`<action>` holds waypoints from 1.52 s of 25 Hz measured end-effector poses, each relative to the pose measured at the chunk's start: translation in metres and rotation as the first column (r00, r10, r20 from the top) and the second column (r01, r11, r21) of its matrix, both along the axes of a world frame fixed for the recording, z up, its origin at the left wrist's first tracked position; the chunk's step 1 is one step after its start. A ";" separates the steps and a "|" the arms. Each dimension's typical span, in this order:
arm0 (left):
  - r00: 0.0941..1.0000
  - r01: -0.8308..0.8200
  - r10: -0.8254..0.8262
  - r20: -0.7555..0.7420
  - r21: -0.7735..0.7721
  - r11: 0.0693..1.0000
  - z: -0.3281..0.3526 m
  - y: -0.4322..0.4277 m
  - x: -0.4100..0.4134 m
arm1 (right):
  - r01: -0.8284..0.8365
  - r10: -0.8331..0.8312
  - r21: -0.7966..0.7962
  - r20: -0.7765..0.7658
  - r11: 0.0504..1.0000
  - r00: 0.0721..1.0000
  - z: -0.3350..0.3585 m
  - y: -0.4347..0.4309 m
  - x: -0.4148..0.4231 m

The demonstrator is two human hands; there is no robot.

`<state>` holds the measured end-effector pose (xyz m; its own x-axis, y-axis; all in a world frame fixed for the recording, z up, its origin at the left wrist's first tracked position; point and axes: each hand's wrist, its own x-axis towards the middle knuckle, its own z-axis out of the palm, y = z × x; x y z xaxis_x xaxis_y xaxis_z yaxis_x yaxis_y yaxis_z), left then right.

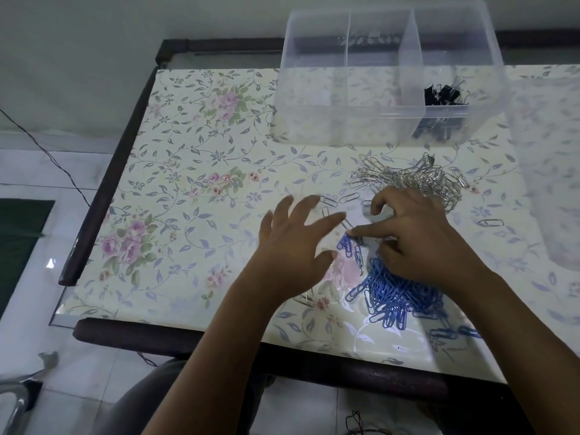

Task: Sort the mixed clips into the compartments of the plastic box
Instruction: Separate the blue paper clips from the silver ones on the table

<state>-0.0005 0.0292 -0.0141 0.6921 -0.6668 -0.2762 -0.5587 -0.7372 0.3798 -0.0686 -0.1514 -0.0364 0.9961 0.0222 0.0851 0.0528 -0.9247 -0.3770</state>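
A clear plastic box (317, 120) with three compartments stands at the table's far side; black binder clips (445, 95) lie in its right compartment. A heap of silver paper clips (420, 178) lies in front of the box. Nearer to me is a heap of blue paper clips (398, 296). My right hand (417, 240) rests between the two heaps, its index fingertip pressing on a few blue clips (346, 244) at the heap's left edge. My left hand (295, 243) hovers beside it with fingers spread and holds nothing.
Single silver clips (329, 201) lie scattered near my left fingertips, and one (490, 222) lies to the right. The table carries a floral cloth (194, 171) with a dark wooden rim (103, 196). A cable runs over the floor at left.
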 end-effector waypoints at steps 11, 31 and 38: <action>0.993 -0.111 0.106 0.043 0.147 0.983 -0.006 -0.007 -0.002 | -0.020 0.018 0.018 0.057 1.000 0.998 -0.005 0.006 -0.001; 0.995 -0.078 0.062 -0.082 -0.217 0.973 -0.009 -0.021 -0.003 | 0.253 -0.275 0.128 0.195 0.959 0.942 -0.002 -0.045 -0.010; 0.989 0.049 -0.062 -0.133 -0.095 0.994 -0.012 -0.024 -0.008 | 0.145 -0.155 0.112 0.080 0.983 0.985 -0.007 -0.051 -0.012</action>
<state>-0.0082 0.0057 -0.0257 0.6138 -0.7297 -0.3013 -0.5366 -0.6656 0.5187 -0.0804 -0.2026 -0.0433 0.9760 -0.1407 0.1661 -0.0463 -0.8798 -0.4731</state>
